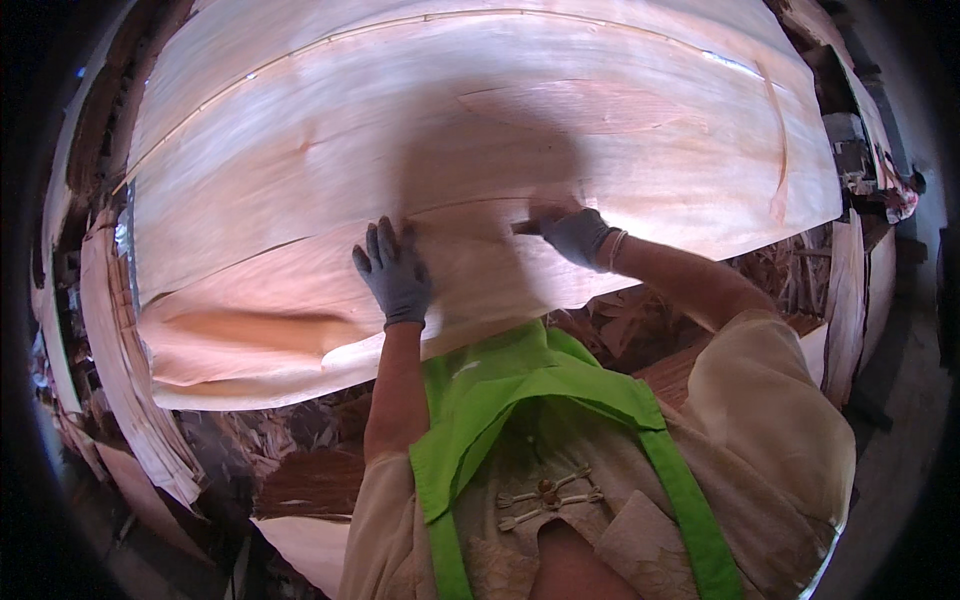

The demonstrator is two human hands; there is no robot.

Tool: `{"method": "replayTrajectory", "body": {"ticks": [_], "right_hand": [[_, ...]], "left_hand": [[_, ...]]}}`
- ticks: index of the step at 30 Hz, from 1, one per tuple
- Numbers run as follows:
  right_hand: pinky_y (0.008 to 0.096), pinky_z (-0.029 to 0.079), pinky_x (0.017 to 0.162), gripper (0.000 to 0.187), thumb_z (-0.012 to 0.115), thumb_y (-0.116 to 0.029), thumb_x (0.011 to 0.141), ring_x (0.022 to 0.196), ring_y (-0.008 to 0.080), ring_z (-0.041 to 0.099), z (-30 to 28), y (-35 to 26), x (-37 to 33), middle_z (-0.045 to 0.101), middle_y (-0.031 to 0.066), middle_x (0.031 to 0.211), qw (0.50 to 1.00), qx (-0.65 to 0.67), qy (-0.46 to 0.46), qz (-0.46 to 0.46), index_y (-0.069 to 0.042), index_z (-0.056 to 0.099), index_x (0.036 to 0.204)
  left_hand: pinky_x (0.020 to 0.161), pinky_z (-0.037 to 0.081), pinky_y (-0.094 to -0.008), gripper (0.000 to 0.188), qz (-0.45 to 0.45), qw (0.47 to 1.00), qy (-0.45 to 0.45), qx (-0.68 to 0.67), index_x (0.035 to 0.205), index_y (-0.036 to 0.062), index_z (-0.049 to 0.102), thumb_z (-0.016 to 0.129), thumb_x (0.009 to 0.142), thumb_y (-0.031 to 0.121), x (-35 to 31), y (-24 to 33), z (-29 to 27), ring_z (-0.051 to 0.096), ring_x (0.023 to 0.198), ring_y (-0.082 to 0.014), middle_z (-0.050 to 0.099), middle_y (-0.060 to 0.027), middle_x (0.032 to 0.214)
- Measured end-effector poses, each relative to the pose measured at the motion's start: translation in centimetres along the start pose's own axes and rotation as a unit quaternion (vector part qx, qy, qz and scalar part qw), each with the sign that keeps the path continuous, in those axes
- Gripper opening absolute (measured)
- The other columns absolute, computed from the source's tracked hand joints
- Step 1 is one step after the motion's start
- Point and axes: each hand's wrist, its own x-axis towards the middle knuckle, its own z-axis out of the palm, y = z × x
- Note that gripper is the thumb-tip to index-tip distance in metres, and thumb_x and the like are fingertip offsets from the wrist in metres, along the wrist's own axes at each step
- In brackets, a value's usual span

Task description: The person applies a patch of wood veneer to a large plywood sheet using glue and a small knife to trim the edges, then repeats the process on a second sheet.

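Observation:
A large pale wood veneer sheet [350,150] spreads in front of me. My left hand [396,275], in a grey glove, lies flat on it near the closer edge with its fingers spread. To its right, my gloved right hand [578,238] is closed around a small dark tool [525,228], its end pointing left against the veneer. The fingers hide most of the tool, so its exact kind does not show. Between and beyond my hands runs a seam or cut line, and a raised, wavy pinkish veneer piece [250,290] lies to the left.
A long thin stick [400,22] arches across the far part of the sheet. A narrow veneer strip [778,150] lies at the right. Stacked veneer [135,370] stands on the left, and broken scraps [640,320] lie below the near edge. My green apron [520,370] touches that edge.

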Motion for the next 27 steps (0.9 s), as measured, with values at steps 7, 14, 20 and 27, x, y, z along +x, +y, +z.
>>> {"method": "replayTrajectory", "body": {"ticks": [7, 14, 20, 27], "right_hand": [[0.037, 0.044, 0.049, 0.017, 0.054, -0.023, 0.086, 0.058, 0.0255, 0.055, -2.3, 7.0, -1.7, 0.056, 0.0112, 0.069, 0.992, -0.059, 0.048, -0.103, -0.007, 0.053, 0.083], [0.036, 0.049, 0.052, 0.014, 0.047, -0.02, 0.089, 0.068, 0.0289, 0.062, -0.4, 17.7, -3.7, 0.06, 0.0132, 0.08, 0.959, -0.201, -0.197, -0.025, -0.01, 0.056, 0.092], [0.0396, 0.047, 0.049, 0.023, 0.057, -0.022, 0.084, 0.056, 0.0299, 0.059, 0.1, 20.3, -6.9, 0.058, 0.0101, 0.061, 0.984, -0.102, 0.116, -0.085, -0.013, 0.053, 0.104], [0.0457, 0.046, 0.051, 0.026, 0.051, -0.029, 0.087, 0.062, 0.0343, 0.061, 4.3, 11.7, -2.3, 0.063, 0.0133, 0.074, 0.975, -0.029, 0.202, 0.093, -0.011, 0.052, 0.106]], "left_hand": [[0.103, 0.015, -0.0616, 0.06, 0.011, 1.0, 0.013, 0.009, 0.13, 0.0207, 0.045, 0.056, 0.071, 0.019, -0.2, -0.3, 0.7, 0.028, 0.13, -0.0384, 0.033, -0.0165, 0.141], [0.103, 0.017, -0.0615, 0.062, 0.021, 1.0, 0.019, -0.012, 0.13, 0.0216, 0.045, 0.055, 0.07, 0.019, 0.3, 0.5, 0.6, 0.027, 0.131, -0.0381, 0.032, -0.0159, 0.142], [0.103, 0.016, -0.0613, 0.058, 0.018, 0.999, 0.031, -0.012, 0.129, 0.0206, 0.047, 0.054, 0.071, 0.018, 0.3, 0.9, 0.3, 0.028, 0.131, -0.0372, 0.034, -0.015, 0.141], [0.104, 0.015, -0.06, 0.056, 0.007, 1.0, 0.01, 0.01, 0.129, 0.0205, 0.046, 0.055, 0.075, 0.021, -0.2, 0.6, 0.2, 0.028, 0.13, -0.0379, 0.034, -0.0158, 0.14]]}}
